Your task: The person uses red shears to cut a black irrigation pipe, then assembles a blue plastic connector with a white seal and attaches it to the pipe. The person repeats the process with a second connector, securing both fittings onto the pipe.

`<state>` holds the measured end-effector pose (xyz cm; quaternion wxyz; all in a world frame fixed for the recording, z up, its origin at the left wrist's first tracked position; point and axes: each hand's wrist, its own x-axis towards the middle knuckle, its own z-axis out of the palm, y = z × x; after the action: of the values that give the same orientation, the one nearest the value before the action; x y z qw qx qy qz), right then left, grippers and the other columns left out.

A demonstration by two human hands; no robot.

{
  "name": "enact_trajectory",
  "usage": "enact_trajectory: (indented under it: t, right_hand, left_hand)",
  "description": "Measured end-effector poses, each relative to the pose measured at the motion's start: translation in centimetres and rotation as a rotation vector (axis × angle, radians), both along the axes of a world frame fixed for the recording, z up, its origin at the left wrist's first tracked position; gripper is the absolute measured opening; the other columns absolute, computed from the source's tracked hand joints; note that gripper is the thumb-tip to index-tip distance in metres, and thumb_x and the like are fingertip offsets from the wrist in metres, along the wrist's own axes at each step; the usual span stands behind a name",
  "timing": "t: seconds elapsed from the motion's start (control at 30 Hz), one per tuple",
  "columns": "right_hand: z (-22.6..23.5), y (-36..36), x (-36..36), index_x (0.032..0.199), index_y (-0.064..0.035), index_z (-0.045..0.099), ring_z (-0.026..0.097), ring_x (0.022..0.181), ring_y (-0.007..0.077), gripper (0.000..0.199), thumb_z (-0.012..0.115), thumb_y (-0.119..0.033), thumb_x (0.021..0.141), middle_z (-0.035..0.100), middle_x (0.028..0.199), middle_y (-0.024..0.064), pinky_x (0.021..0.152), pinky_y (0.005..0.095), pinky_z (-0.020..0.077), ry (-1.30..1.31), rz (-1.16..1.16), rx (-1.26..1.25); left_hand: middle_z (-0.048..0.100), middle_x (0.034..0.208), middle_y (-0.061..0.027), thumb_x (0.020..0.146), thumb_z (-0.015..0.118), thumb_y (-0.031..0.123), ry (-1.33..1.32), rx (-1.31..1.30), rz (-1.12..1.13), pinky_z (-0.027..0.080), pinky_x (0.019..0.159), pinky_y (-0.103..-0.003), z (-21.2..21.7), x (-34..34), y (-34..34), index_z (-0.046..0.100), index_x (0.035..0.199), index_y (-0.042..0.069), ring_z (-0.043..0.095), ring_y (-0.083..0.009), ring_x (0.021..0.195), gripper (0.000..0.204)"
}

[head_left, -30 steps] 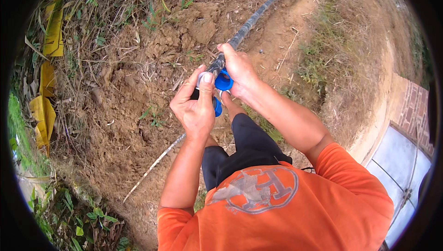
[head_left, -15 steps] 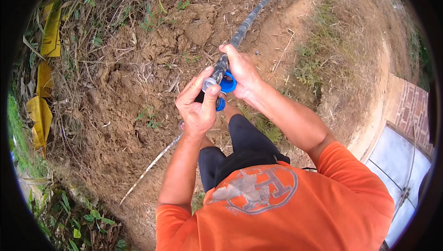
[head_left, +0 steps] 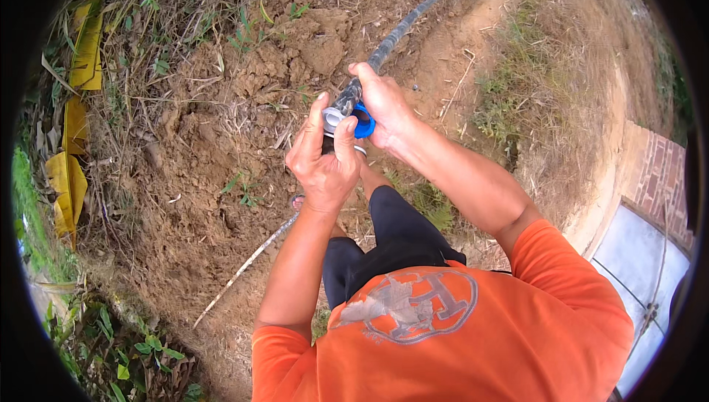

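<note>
My right hand point(head_left: 385, 107) is closed around a muddy black pipe point(head_left: 349, 98) near its end. A blue ring nut point(head_left: 364, 124) sits beside the pipe, just under that hand. My left hand point(head_left: 319, 169) is closed on a pipe fitting; its thumb and forefinger pinch a whitish ring point(head_left: 332, 116) at the pipe's end. Part of the fitting's dark body point(head_left: 328, 143) shows between the fingers, and the palm hides the remainder. Whether the pipe end is inside the ring or only touching it, I cannot tell.
Beyond my hands the pipe runs up to the far right over bare brown soil point(head_left: 221, 151). A thin pale stick point(head_left: 244, 269) slants across the ground at lower left. Yellow dried leaves point(head_left: 66, 180) lie at far left; a grey metal panel point(head_left: 635, 262) and brickwork point(head_left: 661, 173) are at right.
The whitish ring in my left fingers has come round to show its opening more. A lower blue part beside my left hand no longer shows. My right hand has shifted slightly up.
</note>
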<state>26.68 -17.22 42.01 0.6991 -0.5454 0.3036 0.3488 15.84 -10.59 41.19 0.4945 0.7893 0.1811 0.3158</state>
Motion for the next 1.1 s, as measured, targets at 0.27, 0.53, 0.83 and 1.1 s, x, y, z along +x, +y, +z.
enact_trajectory:
  t: [0.27,0.53,0.83,1.1]
  right_hand:
    - [-1.8,0.8,0.2,0.085,-0.0035,0.058,0.057,0.058,0.0163,0.025,0.066,-0.026,0.093,0.058,0.072,0.0041,0.050,0.0348,0.0466,0.107,-0.009,0.138]
    - [-3.8,0.0,0.5,0.091,-0.0066,0.060,0.060,0.060,0.0161,0.021,0.073,-0.024,0.092,0.061,0.075,0.0039,0.052,0.0332,0.0500,0.180,0.010,0.292]
    - [-4.0,-0.9,0.1,0.092,-0.0076,0.061,0.062,0.063,0.0162,0.022,0.075,-0.025,0.091,0.062,0.077,0.0035,0.055,0.0327,0.0522,0.194,0.047,0.313]
    - [-4.4,-0.8,-0.2,0.092,-0.0070,0.062,0.061,0.063,0.0161,0.023,0.075,-0.026,0.091,0.062,0.077,0.0033,0.054,0.0328,0.0512,0.184,0.039,0.268]
  left_hand:
    - [0.067,0.079,-0.0054,0.097,0.070,0.014,0.252,-0.433,-0.026,0.051,0.065,-0.028,1.7,-1.0,1.2,0.061,0.133,-0.006,0.060,-0.0092,0.071,0.042]
    - [0.062,0.078,0.0007,0.102,0.062,0.014,0.332,-0.679,-0.249,0.048,0.061,-0.024,1.7,-2.0,3.7,0.051,0.146,-0.001,0.054,-0.0058,0.066,0.048]
    - [0.065,0.086,0.0011,0.096,0.070,0.011,0.361,-0.637,-0.218,0.048,0.062,-0.023,1.5,-2.4,3.3,0.054,0.145,0.001,0.056,-0.0051,0.071,0.052]
    - [0.066,0.092,0.0022,0.092,0.074,0.006,0.352,-0.724,-0.191,0.048,0.066,-0.022,1.3,-2.8,3.4,0.057,0.142,0.002,0.056,-0.0042,0.075,0.053]
